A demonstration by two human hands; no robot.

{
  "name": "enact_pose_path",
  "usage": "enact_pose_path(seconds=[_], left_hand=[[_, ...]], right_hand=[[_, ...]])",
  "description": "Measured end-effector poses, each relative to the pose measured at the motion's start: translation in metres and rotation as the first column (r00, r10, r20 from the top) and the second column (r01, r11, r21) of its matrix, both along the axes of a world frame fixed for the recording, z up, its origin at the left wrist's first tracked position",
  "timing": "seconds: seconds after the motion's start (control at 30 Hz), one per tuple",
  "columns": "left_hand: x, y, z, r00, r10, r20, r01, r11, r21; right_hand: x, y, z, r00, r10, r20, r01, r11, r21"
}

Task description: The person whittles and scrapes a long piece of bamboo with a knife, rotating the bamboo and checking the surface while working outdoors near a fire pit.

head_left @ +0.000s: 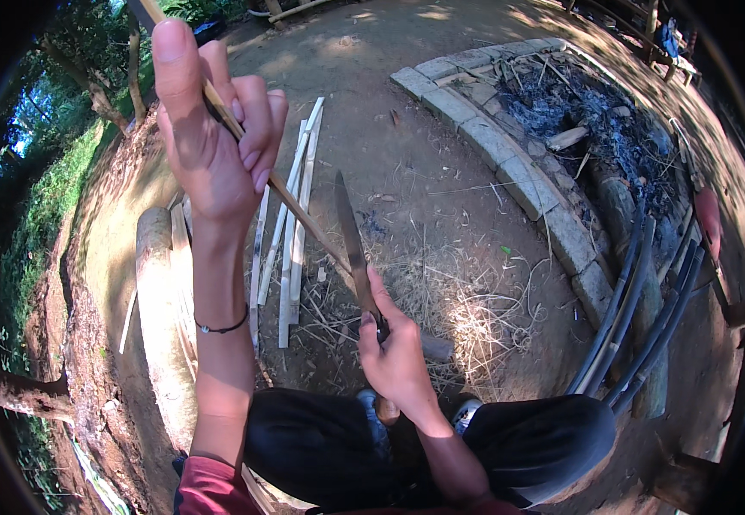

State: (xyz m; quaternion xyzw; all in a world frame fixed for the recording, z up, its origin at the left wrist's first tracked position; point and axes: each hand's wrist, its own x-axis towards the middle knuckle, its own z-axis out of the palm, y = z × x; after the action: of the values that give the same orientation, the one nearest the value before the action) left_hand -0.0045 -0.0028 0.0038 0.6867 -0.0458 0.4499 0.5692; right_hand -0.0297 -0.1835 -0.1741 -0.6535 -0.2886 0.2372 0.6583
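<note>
My left hand (218,142), raised at the upper left, is closed round a long, thin wooden strip (304,220), brown along its edge, that slants down toward the middle. In my right hand (396,356) is a long knife (351,232), its dark blade pointing away from me. The end of its wooden handle (386,409) shows below the hand. Near the base of the blade, the strip's lower end meets the knife, just above my right fingers. Whether the edge bites into the wood cannot be made out.
Pale split strips (297,257) lie ahead on the dirt, beside a heap of thin shavings (484,330). A thick pale log (156,318) rests at left. At right, a curved stone border (492,142) rings ashes (587,120), with dark poles (621,305) leaning nearby.
</note>
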Motion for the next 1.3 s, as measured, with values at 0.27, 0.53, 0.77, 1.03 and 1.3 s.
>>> enact_pose_path(seconds=[0.27, 0.53, 0.77, 1.03, 1.3], left_hand=[[0.001, -0.02, 0.0, 0.999, -0.031, -0.03, 0.033, 0.997, 0.07], [0.001, -0.024, -0.003, 0.995, -0.088, -0.042, 0.092, 0.989, 0.113], [0.002, -0.032, 0.001, 0.995, -0.084, -0.046, 0.089, 0.989, 0.115], [0.001, -0.039, -0.001, 0.995, -0.042, -0.09, 0.053, 0.99, 0.127], [0.0, -0.025, 0.001, 0.993, -0.113, -0.018, 0.114, 0.989, 0.096]], right_hand=[[0.001, -0.011, 0.032, 1.0, 0.014, 0.003, -0.014, 0.992, 0.129], [0.002, -0.022, 0.054, 0.999, 0.002, 0.034, -0.004, 0.998, 0.066], [-0.004, -0.022, 0.028, 0.999, -0.032, 0.034, 0.03, 0.998, 0.051], [-0.004, -0.023, 0.045, 0.999, -0.018, 0.046, 0.017, 1.0, 0.018], [-0.004, -0.018, -0.019, 0.998, -0.026, -0.063, 0.024, 0.999, -0.044]])
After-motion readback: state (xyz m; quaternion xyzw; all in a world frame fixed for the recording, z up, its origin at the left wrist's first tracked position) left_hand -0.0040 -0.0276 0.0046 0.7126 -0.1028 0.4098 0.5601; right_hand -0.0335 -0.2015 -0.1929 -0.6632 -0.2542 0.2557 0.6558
